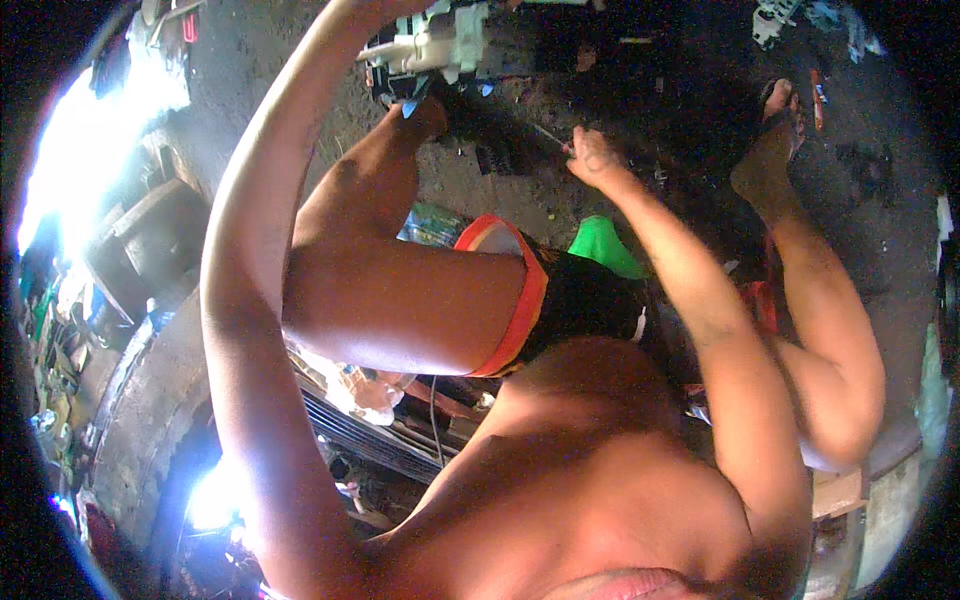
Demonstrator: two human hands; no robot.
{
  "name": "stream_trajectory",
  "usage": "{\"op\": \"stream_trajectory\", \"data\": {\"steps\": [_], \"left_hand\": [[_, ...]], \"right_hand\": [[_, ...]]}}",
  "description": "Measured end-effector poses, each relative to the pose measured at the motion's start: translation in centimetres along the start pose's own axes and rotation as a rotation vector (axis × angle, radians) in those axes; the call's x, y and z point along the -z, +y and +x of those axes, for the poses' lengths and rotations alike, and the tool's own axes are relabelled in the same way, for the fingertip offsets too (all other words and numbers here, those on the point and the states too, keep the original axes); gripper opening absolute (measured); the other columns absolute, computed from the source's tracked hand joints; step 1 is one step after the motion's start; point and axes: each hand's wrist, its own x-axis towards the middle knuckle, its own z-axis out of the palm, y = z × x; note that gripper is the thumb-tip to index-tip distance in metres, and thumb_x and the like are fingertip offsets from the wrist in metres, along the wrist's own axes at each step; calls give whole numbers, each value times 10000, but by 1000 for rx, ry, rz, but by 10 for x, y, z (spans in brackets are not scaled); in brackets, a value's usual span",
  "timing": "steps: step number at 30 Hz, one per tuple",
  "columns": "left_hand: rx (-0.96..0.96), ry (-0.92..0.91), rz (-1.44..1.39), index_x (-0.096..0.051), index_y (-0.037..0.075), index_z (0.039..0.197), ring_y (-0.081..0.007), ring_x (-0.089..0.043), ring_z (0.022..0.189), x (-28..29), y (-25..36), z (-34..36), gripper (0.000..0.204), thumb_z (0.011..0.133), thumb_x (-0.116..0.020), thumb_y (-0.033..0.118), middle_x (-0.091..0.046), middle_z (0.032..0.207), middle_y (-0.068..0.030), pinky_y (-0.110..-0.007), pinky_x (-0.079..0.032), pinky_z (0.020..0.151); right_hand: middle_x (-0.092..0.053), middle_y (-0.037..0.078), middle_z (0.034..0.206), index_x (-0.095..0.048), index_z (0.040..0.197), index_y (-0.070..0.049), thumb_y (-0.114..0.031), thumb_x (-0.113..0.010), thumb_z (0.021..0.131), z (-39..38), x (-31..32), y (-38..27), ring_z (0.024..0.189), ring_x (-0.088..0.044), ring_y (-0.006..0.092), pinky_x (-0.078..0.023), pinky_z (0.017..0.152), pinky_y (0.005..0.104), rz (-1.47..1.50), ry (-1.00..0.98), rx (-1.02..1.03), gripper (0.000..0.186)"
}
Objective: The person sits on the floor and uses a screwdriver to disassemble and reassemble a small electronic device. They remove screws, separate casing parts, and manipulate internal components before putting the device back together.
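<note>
My right hand [597, 160] is closed around a thin tool with a slender shaft [548, 133] that points up and to the left; its exact kind is too small to tell. My left forearm [262, 160] reaches up to the top edge, where only part of my left hand [385, 8] shows and its fingers are hidden. Just below that hand lies a bulky assembly of pale and dark parts [430, 50] with small blue pieces along its lower side. Whether the left hand touches it cannot be made out.
My legs are spread on either side, with a foot [425, 118] near the assembly and a sandalled foot [783, 112] at right. A bright green item [605, 245] lies between them. Dark, littered ground [540, 190] surrounds these. Scrap [75, 350] and a large rounded rim [150, 400] are at left.
</note>
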Motion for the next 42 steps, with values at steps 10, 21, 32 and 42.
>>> {"op": "stream_trajectory", "data": {"steps": [10, 21, 32, 42], "left_hand": [[-378, -45, 71, -791, 111, 1086, -302, -732, 924, 1, -2, -59, 436, 895, -677, 486, -758, 992, -131, -408, -570, 805], [-46, 196, 275, -753, 81, 966, -395, -634, 1058, -21, 27, -61, 504, 1037, -452, 480, -705, 1021, -195, -524, -461, 954], [38, 433, 75, -769, 88, 931, -396, -661, 998, -47, 36, -62, 357, 890, -524, 344, -735, 969, -174, -514, -475, 933], [-100, 364, -2, -732, 30, 780, -368, -637, 782, -35, 18, -61, 322, 831, -572, 305, -672, 758, -173, -468, -492, 739]], "right_hand": [[-675, -22, 947, -726, 1238, -92, -309, -726, 959, -124, 179, -45, 808, -597, 85, -464, 705, 263, 1059, -267, 112, 353], [-486, -99, 678, -774, 1022, -157, -333, -803, 885, -188, 200, -123, 510, -371, 4, -271, 446, 214, 1433, 95, -181, 225], [-484, -102, 675, -724, 975, -102, -295, -779, 916, -194, 242, -91, 478, -333, -15, -223, 421, 191, 1193, 149, -198, 210], [-511, -88, 657, -626, 768, -143, -332, -804, 872, -194, 224, -108, 469, -345, 10, -235, 419, 215, 1465, 44, -138, 279]]}}
